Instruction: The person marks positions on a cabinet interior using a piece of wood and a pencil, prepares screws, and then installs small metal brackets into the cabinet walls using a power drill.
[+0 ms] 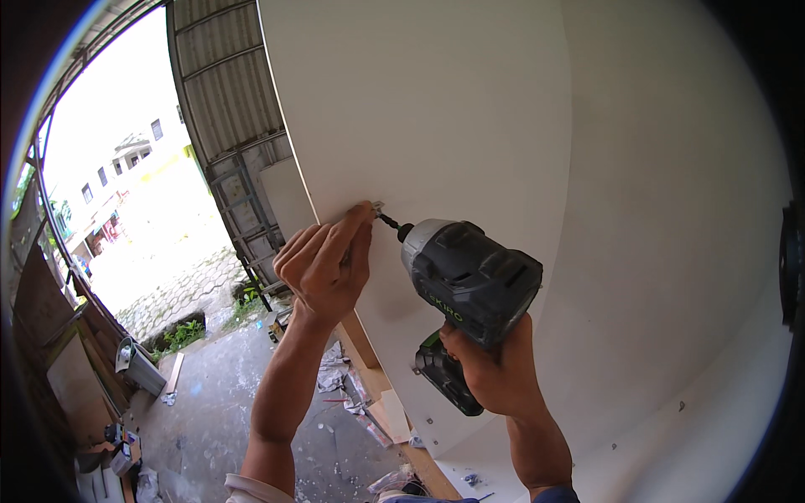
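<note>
A cordless drill driver (pixel 470 272), black and grey with a battery at its foot, is gripped by the handle in my right hand (pixel 499 369). Its dark bit (pixel 388 221) points up and left at a small metal fitting (pixel 377 206) on the white panel (pixel 436 109), close to the panel's left edge. My left hand (pixel 323 260) is closed, with its fingertips pinching the fitting against that surface. Whether a screw sits at the bit's tip is too small to tell. Lower on the same panel are two small metal pieces (pixel 429 421).
Another white panel (pixel 671 168) rises at the right, with small bits on the white surface below. Scraps and wrappers (pixel 335 369) litter the concrete floor (pixel 226 402). A grey bin (pixel 141 366) stands at the left, beside leaning boards. Behind is a bright open doorway.
</note>
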Motion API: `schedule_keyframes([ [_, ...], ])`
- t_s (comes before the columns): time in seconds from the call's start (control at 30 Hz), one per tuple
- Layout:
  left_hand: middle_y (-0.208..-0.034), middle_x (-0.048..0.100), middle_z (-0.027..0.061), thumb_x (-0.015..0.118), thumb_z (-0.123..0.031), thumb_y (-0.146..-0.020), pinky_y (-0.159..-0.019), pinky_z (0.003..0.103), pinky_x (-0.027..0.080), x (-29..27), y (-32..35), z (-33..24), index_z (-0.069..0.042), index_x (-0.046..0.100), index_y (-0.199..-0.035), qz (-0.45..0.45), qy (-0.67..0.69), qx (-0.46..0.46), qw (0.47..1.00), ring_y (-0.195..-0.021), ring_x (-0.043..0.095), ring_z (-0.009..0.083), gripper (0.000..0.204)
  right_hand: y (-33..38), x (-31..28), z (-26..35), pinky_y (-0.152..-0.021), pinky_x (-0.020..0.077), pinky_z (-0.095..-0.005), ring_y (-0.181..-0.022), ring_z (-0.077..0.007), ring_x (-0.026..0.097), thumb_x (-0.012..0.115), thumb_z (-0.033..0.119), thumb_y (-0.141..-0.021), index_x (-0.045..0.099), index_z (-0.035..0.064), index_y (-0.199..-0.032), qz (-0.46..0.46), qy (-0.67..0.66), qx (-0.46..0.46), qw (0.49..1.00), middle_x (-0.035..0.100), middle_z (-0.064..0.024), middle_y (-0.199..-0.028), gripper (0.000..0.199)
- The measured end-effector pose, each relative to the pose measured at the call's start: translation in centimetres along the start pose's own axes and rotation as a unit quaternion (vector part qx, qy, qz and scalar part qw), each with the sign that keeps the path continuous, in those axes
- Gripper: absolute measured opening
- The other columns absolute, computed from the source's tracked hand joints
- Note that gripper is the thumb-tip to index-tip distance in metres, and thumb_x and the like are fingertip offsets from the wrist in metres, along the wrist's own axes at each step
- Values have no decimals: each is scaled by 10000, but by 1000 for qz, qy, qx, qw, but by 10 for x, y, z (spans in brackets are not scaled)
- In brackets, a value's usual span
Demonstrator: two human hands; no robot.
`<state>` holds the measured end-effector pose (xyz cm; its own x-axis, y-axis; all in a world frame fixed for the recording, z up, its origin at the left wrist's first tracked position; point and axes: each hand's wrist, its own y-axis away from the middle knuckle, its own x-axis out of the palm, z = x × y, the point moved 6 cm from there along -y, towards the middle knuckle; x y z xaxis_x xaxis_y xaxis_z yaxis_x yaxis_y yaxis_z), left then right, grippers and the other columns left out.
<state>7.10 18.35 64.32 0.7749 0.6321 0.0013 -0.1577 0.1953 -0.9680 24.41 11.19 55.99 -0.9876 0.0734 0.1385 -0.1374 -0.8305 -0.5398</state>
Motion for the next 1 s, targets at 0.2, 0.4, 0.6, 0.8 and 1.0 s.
schedule_keyframes([
  [0.2, -724, 720, 79, 776, 6, -751, -542, 242, 473, -3, -2, -3, -31, 755, -954, -2, -1, 3, 1000, -557, 655, 147, 207, -3, 0, 8, -534, 444, -289, -547, -108, 536, 655, 4, -810, 631, -15, -859, -2, 35, -18, 999, 625, -61, -642, 58],
  [0.4, -728, 722, 110, 793, 76, -727, -535, 226, 447, -3, -2, -4, 3, 755, -998, 8, 9, -10, 1000, -536, 597, 119, 284, -5, 2, 23, -545, 467, -311, -538, -155, 558, 649, 11, -791, 644, -1, -842, 22, 119, -84, 989, 639, -86, -645, 53],
  [0.6, -717, 716, 107, 794, 74, -728, -526, 227, 437, -4, -3, -3, 2, 753, -1000, 0, 15, -5, 1000, -520, 577, 118, 284, -8, -1, 24, -547, 474, -321, -545, -167, 560, 649, 25, -796, 646, 4, -854, 33, 115, -48, 992, 642, -94, -659, 62],
  [0.8, -718, 716, 108, 786, 83, -725, -520, 232, 433, -6, -3, -4, 1, 752, -998, -2, 15, 0, 1000, -514, 572, 125, 286, -10, -2, 25, -538, 464, -324, -536, -169, 550, 671, 33, -788, 640, -2, -859, 23, 112, -49, 992, 632, -94, -643, 85],
  [1.0, -736, 722, 118, 781, 83, -729, -554, 235, 474, -5, -2, -5, -5, 755, -989, 9, 0, -2, 1000, -566, 646, 149, 276, -10, -3, 23, -530, 447, -317, -535, -153, 522, 674, 35, -785, 637, -3, -862, 22, 110, -50, 992, 628, -83, -643, 94],
])
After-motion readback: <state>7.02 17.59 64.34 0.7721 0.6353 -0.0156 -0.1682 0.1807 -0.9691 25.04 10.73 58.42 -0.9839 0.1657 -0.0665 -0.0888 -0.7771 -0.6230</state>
